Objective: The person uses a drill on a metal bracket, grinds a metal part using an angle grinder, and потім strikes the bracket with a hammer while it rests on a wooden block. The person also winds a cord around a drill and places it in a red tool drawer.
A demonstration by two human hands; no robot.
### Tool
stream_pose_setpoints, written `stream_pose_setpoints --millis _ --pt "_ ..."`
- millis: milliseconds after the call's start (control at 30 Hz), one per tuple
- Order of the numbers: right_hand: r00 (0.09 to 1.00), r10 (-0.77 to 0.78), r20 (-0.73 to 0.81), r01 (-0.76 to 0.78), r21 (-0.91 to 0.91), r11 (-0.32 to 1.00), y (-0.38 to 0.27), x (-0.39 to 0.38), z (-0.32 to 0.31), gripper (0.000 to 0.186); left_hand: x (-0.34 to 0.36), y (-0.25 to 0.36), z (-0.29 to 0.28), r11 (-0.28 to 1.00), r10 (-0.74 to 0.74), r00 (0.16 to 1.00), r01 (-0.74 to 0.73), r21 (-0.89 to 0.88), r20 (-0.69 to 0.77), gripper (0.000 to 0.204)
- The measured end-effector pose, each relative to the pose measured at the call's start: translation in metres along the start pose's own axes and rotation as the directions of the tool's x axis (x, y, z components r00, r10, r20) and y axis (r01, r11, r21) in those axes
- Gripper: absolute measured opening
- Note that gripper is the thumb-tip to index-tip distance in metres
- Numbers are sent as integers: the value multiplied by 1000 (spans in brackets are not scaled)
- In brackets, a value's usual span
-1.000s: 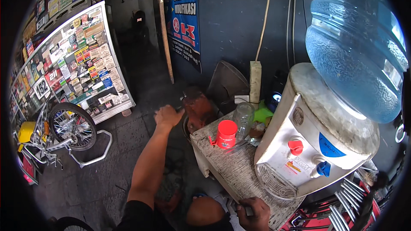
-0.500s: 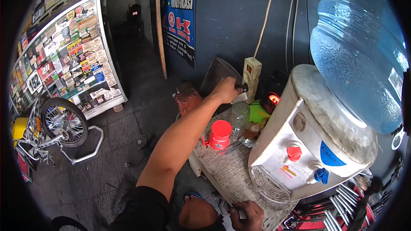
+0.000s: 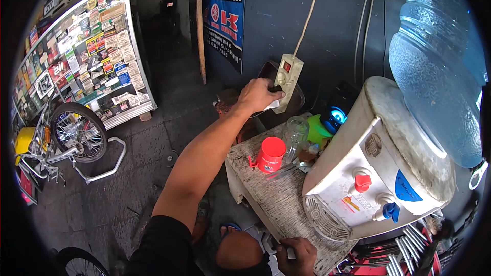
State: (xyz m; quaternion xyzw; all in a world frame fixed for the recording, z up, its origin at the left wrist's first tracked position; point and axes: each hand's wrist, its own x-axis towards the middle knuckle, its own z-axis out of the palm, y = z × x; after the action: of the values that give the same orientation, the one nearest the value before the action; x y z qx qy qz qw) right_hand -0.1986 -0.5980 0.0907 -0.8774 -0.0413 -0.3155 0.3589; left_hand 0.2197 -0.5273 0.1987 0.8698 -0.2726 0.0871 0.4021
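Observation:
My left hand (image 3: 254, 95) reaches out over the far end of the worn wooden bench, fingers closed on a black plug (image 3: 276, 89) at the face of a grimy white power strip (image 3: 287, 79). Something small and white shows under those fingers. The strip leans and hangs from a pale cord (image 3: 310, 20), in front of a dark bin (image 3: 298, 103). My right hand (image 3: 297, 256) is low at the bench's near edge, curled around a greyish piece, mostly hidden. Between the hands stand a red mug (image 3: 270, 154) and a clear glass mug (image 3: 296, 132).
A white water dispenser (image 3: 353, 174) with a large blue bottle (image 3: 440, 71) fills the right side. Behind the glass mug are a green object (image 3: 318, 129) and a dark device with a glowing blue light (image 3: 336, 116). Metal tools (image 3: 409, 245) hang lower right. A wheel (image 3: 78, 132) stands left.
The power strip has tilted and shifted left with my left hand at it. The device's light has turned from red to blue. The view has swung slightly; my right hand stays low.

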Motion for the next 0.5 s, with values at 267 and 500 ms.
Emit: stream_pose_setpoints --millis 267,500 --pt "998 40 47 -38 -53 998 3 -10 1 14 -30 -32 -18 980 -201 972 198 -33 -119 72" --pt "998 -26 61 28 -34 999 17 -9 11 19 -144 -201 -90 884 -418 792 467 0 -446 57"
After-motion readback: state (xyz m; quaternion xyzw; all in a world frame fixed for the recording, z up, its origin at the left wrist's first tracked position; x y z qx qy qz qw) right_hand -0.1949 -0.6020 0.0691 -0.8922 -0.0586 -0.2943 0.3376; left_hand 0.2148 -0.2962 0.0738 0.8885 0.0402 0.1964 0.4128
